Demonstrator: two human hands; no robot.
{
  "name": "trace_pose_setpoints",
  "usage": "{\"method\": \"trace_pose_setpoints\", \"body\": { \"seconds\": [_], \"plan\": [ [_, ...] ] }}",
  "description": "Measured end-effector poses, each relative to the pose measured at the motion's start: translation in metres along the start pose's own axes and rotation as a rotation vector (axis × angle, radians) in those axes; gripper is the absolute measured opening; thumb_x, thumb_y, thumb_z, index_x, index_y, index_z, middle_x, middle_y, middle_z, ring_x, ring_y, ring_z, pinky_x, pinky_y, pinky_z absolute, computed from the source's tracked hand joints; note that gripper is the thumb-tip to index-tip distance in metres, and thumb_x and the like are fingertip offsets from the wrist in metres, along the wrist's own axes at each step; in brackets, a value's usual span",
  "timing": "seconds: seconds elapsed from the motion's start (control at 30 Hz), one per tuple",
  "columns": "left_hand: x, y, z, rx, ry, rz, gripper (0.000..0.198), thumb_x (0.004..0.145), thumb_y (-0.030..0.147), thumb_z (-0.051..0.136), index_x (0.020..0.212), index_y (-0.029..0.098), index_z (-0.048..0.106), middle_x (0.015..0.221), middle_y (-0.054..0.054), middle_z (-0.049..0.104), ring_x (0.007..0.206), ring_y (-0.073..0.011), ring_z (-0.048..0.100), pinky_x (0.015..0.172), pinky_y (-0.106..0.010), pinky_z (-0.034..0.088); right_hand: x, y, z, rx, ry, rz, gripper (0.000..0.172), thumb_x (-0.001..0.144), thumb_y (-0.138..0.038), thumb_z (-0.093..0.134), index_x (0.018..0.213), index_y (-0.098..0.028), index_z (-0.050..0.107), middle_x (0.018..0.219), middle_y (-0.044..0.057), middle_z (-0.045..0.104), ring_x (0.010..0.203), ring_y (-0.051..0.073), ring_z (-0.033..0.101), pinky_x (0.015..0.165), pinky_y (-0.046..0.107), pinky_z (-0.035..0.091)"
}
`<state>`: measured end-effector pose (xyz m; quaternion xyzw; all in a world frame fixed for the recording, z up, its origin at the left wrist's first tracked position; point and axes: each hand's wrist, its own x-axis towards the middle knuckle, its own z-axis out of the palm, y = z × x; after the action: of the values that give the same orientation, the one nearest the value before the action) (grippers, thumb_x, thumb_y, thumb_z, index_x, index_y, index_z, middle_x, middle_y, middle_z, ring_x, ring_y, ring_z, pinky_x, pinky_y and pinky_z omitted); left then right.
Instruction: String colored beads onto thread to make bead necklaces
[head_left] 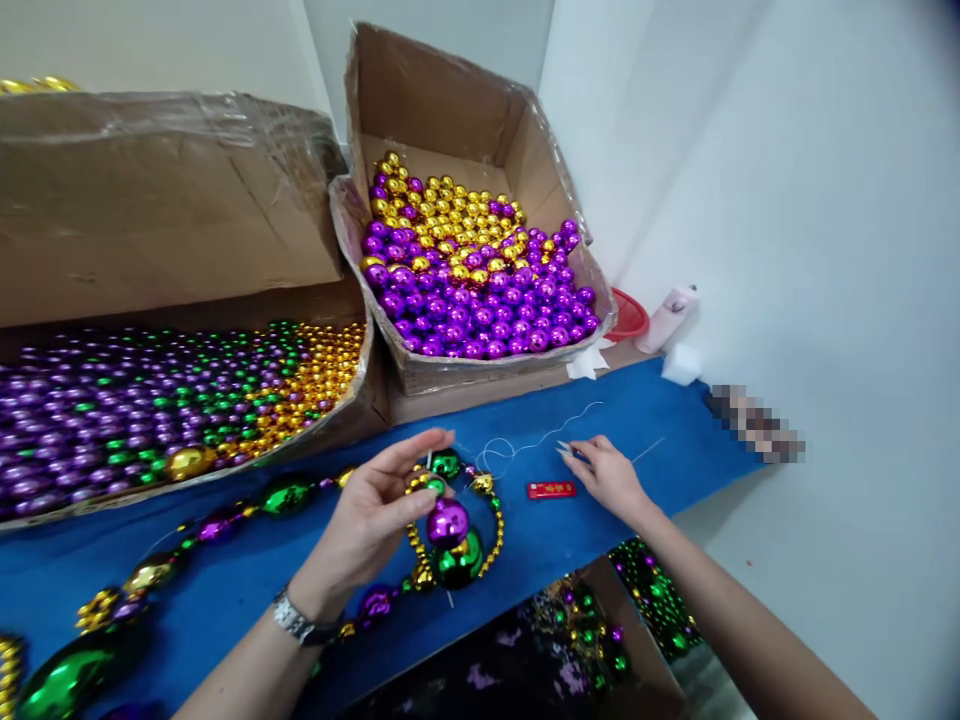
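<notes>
My left hand (386, 500), with a metal watch on its wrist, is closed on a bead necklace (448, 522). Thumb and fingers pinch it near a small green bead, above a big purple ball and a larger green one. A loop of small gold beads (499, 530) hangs around these. My right hand (604, 475) is closed on a small tool with two pale pointed tips (564, 449); its exact kind is hard to make out. Thin clear thread (517, 450) curls across the blue table between the hands. A small red case (551, 490) lies beside my right hand.
The necklace's strand of large beads (217, 525) runs left along the blue tabletop (525, 560). Behind stand cardboard boxes of purple and gold balls (480, 310) and smaller mixed beads (187, 390). A white block (681, 364) sits at the back right. More beads (660, 600) lie below the front edge.
</notes>
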<state>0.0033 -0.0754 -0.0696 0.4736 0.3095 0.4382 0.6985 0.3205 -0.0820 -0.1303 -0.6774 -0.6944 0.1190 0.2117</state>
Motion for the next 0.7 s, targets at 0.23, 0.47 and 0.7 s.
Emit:
{"method": "trace_pose_setpoints", "body": {
  "seconds": [0.23,0.47,0.7],
  "plan": [
    [0.003,-0.001,0.003,-0.015,0.004,-0.019,0.05,0.074,0.012,0.069,0.121,0.025,0.056,0.138,-0.009,0.046,0.084,-0.0152,0.064,0.073,-0.024,0.053,-0.018,0.005,0.02,-0.089,-0.124,-0.137,0.032,0.087,-0.039,0.054,0.115,-0.025,0.062,0.111,0.01,0.06,0.105,0.027,0.052,0.091,0.04,0.041],
    [0.0,-0.007,0.009,-0.011,-0.045,-0.045,0.051,0.072,0.012,0.071,0.12,0.025,0.058,0.135,-0.009,0.048,0.082,-0.0147,0.063,0.073,-0.026,0.053,-0.024,-0.026,0.03,0.085,-0.246,-0.213,0.032,0.097,-0.031,0.034,0.112,-0.018,0.059,0.106,0.013,0.063,0.1,0.024,0.058,0.088,0.039,0.045],
    [-0.001,-0.008,0.016,-0.004,-0.138,-0.08,0.053,0.069,0.013,0.074,0.118,0.023,0.059,0.131,-0.01,0.053,0.073,-0.0105,0.059,0.062,-0.021,0.049,-0.014,-0.095,-0.015,0.367,-0.401,-0.321,0.038,0.101,-0.032,0.017,0.107,-0.02,0.052,0.074,-0.002,0.064,0.064,0.008,0.061,0.057,0.018,0.045]
  ]
}}
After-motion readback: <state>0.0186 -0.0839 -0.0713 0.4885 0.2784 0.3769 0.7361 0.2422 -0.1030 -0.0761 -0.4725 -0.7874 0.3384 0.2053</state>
